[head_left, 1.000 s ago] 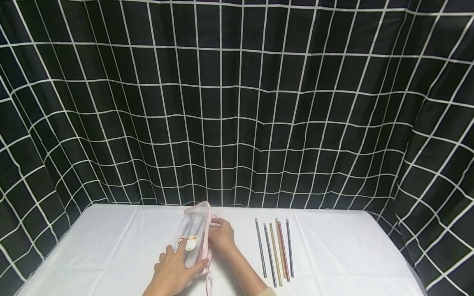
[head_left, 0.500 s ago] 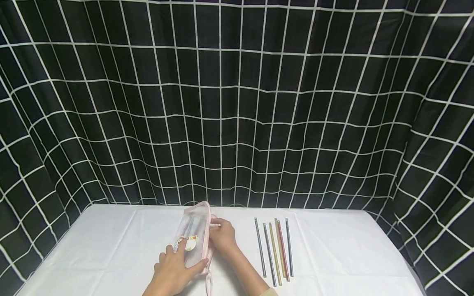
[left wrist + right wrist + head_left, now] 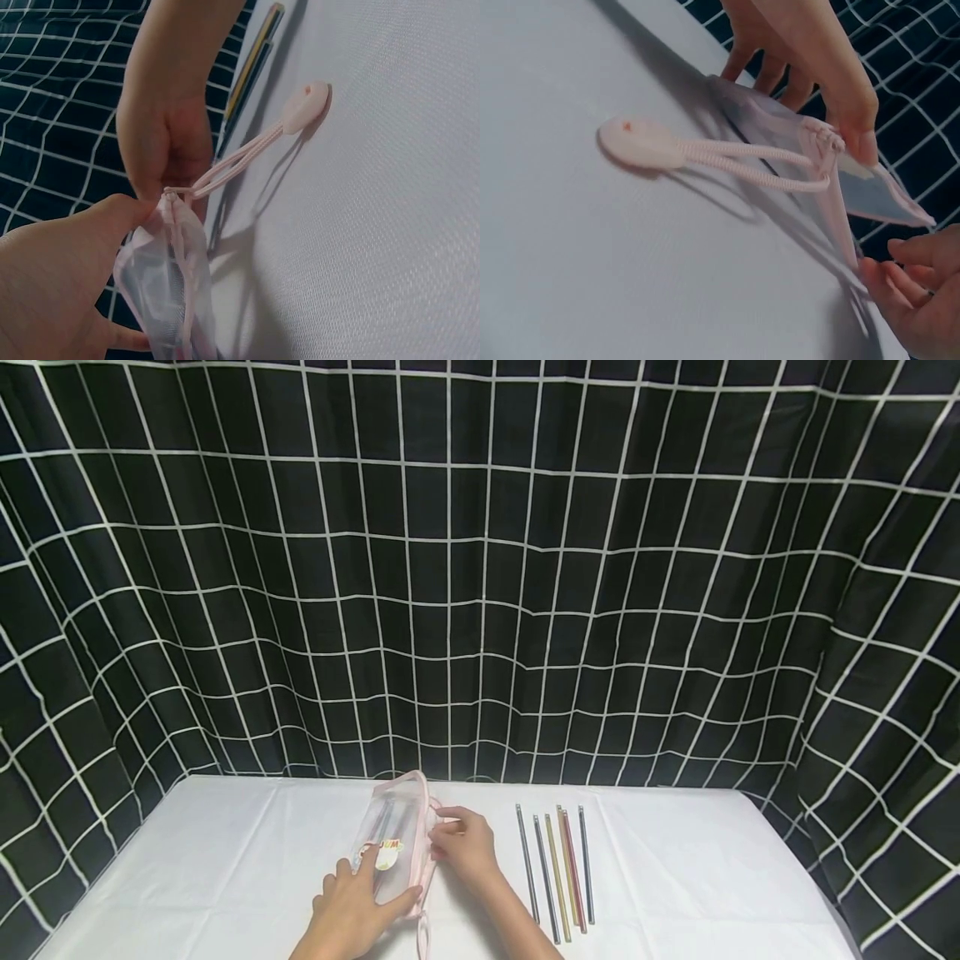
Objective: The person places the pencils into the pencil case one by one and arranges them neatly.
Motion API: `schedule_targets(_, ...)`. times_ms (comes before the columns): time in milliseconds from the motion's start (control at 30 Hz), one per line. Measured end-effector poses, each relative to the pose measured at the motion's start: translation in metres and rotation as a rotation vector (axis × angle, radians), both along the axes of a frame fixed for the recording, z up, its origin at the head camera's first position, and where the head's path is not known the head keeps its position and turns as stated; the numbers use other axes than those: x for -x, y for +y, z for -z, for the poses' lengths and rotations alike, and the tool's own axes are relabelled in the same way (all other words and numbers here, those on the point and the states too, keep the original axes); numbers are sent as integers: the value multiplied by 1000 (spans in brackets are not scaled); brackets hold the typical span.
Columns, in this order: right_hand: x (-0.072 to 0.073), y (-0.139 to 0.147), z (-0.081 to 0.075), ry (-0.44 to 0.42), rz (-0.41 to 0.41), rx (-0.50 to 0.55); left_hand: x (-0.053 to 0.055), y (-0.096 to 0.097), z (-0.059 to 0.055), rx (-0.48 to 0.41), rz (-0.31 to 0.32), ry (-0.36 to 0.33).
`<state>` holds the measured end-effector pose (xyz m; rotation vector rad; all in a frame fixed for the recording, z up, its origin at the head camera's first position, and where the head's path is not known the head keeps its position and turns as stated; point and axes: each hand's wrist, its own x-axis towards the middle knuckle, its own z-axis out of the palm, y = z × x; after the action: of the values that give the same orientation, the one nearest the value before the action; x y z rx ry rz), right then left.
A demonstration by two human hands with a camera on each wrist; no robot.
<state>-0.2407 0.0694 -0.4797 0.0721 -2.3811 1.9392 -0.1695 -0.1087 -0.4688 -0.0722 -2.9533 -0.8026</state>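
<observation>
A see-through pencil case [image 3: 405, 814] with pink trim and a round printed label stands on the white table, dark pencils [image 3: 384, 820] showing through its side. My left hand [image 3: 347, 897] grips its near end, thumb by the zip and fingers spread over the clear side. At the right edge, my right hand [image 3: 467, 843] pinches the pink border with bent fingers. In the right wrist view, fingertips [image 3: 870, 271] of that hand are right at the edge of the case. A pink cord with an oval tag [image 3: 307, 109] hangs from the near end.
Right of the case, several slim pencils lie roughly side by side: grey ones, gold ones and a red pencil [image 3: 573, 868]. They rest on a white cloth [image 3: 675, 877]. Behind the table hangs a black curtain [image 3: 465, 577] with a white grid.
My right hand has shifted a little right and its fingers have changed position on the case's edge. A pale, slim end seen between them earlier is out of sight. My left hand stays put.
</observation>
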Motion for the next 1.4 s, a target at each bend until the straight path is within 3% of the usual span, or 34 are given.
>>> schedule_targets(333, -8, 21, 6, 25, 54, -71, 1, 1, 0, 0, 1, -14)
schedule_targets(600, -9, 39, 4, 105, 96, -155, 1, 1, 1, -5, -1, -16)
schedule_targets(900, -9, 57, 2, 156, 196, -291, 2, 1, 3, 2, 3, -6)
schedule_targets(1400, -13, 73, -1, 157, 258, -335, 2, 0, 2, 1, 3, -26)
